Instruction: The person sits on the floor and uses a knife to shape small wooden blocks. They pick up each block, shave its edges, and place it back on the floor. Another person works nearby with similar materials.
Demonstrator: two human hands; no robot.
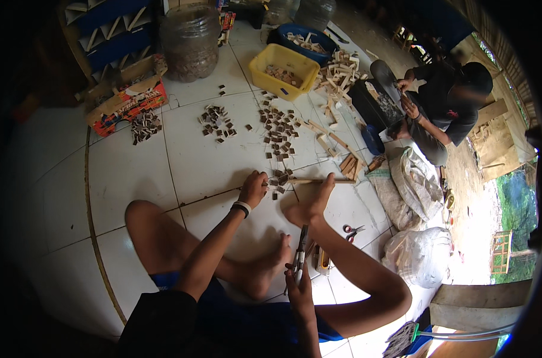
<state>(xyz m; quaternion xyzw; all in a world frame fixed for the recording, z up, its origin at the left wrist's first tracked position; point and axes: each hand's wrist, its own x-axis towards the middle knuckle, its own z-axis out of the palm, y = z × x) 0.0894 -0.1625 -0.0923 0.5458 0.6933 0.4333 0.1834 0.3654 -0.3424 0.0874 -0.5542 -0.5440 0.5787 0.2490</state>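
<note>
Nearest to us, our right hand [299, 280] is wrapped shut around the handle of a metal cutting tool [300, 247], its blade pointing away from us between our foot [265, 271] and bent right leg. Further out, our left hand [254, 188] reaches forward, fingers pinched narrowly on the near end of a thin wooden stick [318, 181]. That stick lies flat on the white tiled floor [205, 155], long axis running left to right, with our right foot [311, 206] touching it midway. So the stick sits ahead of the tool, and the left hand is the one on it. Small dark wood blocks [278, 134] scatter just beyond. Red-handled scissors [353, 230] lie to the right; a yellow tub [283, 71] stands farther off, and another person [444, 101] works near a stack of wooden pieces [337, 71].
</note>
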